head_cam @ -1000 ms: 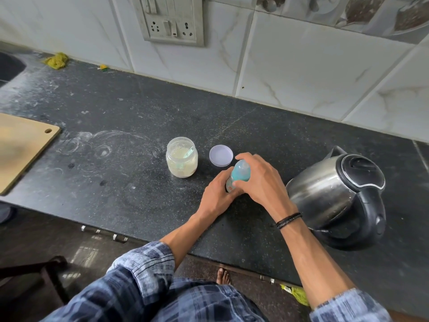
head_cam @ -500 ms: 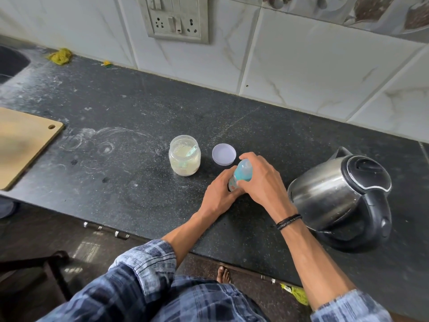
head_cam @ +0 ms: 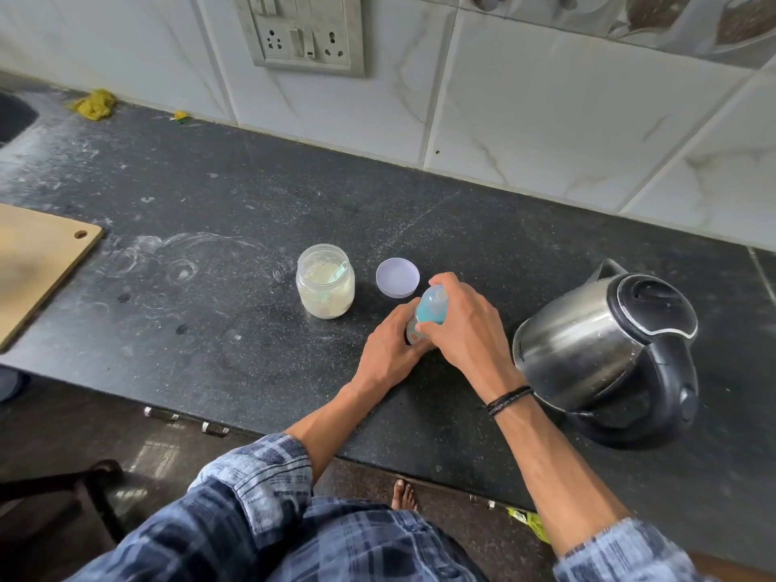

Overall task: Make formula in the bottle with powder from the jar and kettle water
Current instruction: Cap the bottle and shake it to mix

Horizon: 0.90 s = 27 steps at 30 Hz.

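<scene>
A small baby bottle (head_cam: 427, 315) with a pale blue top stands on the black counter (head_cam: 252, 212), mostly covered by my hands. My left hand (head_cam: 388, 352) wraps its lower body. My right hand (head_cam: 464, 329) grips the blue top from above. Left of the bottle stands an uncapped clear jar (head_cam: 325, 281) of cream powder with a scoop inside. The jar's lilac lid (head_cam: 397, 277) lies flat between jar and bottle. A steel kettle (head_cam: 604, 346) with a black lid and handle sits to the right, lid closed.
A wooden cutting board (head_cam: 38, 262) lies at the left edge. A sink corner (head_cam: 12, 117) and a yellow scrub pad (head_cam: 94, 103) are far back left. A wall socket plate (head_cam: 302, 33) is on the tiles. The counter's front edge runs under my forearms.
Both hands stay on the bottle in the same grip. The view has shifted slightly; nothing on the counter has moved.
</scene>
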{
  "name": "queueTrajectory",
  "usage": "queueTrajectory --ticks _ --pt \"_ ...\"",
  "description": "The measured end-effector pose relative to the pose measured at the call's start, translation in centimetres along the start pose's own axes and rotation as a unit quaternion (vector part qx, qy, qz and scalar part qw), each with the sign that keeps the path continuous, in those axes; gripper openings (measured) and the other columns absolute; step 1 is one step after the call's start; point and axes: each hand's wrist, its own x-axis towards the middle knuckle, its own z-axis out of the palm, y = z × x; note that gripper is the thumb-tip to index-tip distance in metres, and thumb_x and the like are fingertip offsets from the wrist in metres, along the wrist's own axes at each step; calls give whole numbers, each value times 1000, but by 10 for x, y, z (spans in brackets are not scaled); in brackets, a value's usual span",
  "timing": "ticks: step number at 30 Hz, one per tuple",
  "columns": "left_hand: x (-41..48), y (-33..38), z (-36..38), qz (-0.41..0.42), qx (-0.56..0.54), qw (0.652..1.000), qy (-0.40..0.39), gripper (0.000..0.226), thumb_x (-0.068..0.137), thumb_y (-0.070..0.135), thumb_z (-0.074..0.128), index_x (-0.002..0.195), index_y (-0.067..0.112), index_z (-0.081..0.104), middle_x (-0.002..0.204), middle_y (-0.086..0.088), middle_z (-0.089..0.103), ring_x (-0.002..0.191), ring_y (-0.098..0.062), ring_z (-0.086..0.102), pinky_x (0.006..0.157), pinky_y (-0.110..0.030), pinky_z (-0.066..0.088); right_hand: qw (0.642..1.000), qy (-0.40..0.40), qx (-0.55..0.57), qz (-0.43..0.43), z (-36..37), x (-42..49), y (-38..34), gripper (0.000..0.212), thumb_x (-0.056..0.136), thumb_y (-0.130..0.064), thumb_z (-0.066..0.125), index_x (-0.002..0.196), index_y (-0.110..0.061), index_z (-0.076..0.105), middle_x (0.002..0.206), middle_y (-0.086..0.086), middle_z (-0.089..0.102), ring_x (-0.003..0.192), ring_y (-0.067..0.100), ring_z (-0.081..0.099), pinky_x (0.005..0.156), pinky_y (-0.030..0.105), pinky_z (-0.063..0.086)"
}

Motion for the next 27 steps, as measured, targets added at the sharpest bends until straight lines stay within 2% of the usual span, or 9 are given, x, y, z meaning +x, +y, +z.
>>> queueTrajectory --ticks 2,6,13,16,19,24,27 --pt "0 1 0 1 0 1000 3 59 85 68 60 139 47 47 124 24 61 108 3 57 89 -28 48 1000 -21 12 -16 -3 0 2 65 85 -18 83 141 -24 52 129 4 62 117 27 61 92 41 50" --pt "-1 1 -1 2 5 1000 7 57 86 68 60 139 51 44 124 28 59 110 11 54 87 -17 43 1000 -17 17 -21 -5 1 4 60 85 -13 81 138 -24 55 126 3 62 115 26 62 90 38 49" --pt "-2 3 0 -1 7 1000 12 49 86 48 56 134 43 51 113 30 58 104 13 55 82 -10 39 999 35 6 -14 7 -5 -3 53 84 -12 79 132 -13 56 114 12 61 107 32 59 84 39 48" --pt "-3 4 1 -2 -2 1000 15 50 86 41 57 136 38 54 118 25 61 106 11 56 84 -11 41 999 50 5 -5 11 -8 -5 52 85 -14 78 131 -12 55 114 12 60 107 32 57 85 39 48" --pt "-3 5 0 -1 -10 1000 14 53 84 43 55 136 34 57 117 23 62 104 8 58 83 -10 40 998 67 0 1 15 -10 -7 55 84 -18 82 131 -12 54 113 12 60 105 32 57 86 37 48" --pt "-4 6 1 2 -21 1000 19 51 85 41 56 136 33 59 118 18 65 105 -2 61 86 -24 48 995 95 11 22 21 -11 -11 55 82 -17 85 129 -11 57 111 13 60 102 33 57 88 37 45" --pt "-5 4 0 2 -25 999 22 51 85 42 57 135 37 58 120 20 65 109 -1 61 88 -24 49 995 100 14 22 23 -14 -11 54 82 -17 85 129 -11 57 110 13 61 102 34 58 87 38 47"
